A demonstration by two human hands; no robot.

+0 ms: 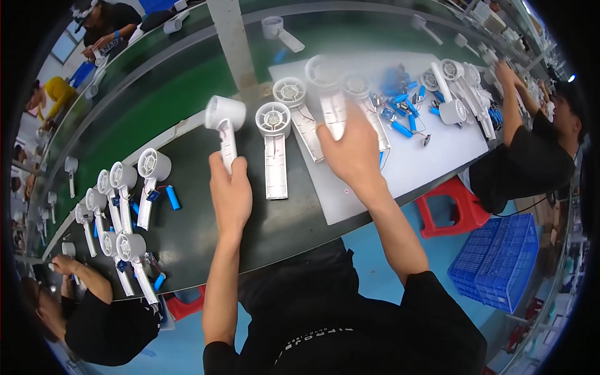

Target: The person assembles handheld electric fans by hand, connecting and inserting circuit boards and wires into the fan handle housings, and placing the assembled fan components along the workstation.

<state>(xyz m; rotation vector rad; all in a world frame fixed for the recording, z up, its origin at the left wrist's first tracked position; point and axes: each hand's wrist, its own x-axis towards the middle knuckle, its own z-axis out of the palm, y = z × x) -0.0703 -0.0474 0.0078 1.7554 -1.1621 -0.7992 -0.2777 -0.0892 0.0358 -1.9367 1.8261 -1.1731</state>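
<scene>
My left hand (230, 194) is closed around the handle of a white handheld fan (226, 115), raised off the dark table. To its right a white fan housing (274, 120) lies with its round grille up and its hollow handle toward me. My right hand (353, 150) is over a group of white fan housings, its thumb beside the handle of a blurred fan housing (322, 72). Its fingers are smeared, so I cannot tell whether they grip that handle. Another open housing (290, 92) lies just left of this hand, with thin wires in its handle.
Blue cylindrical cells (403, 119) with wires lie on a white sheet (437, 147). Several fans (130, 247) with dangling cells stand at left. A green conveyor (181, 75) runs behind a pale post (231, 44). Co-workers sit both sides; a red stool (459, 203) and blue crates (494, 262) are at right.
</scene>
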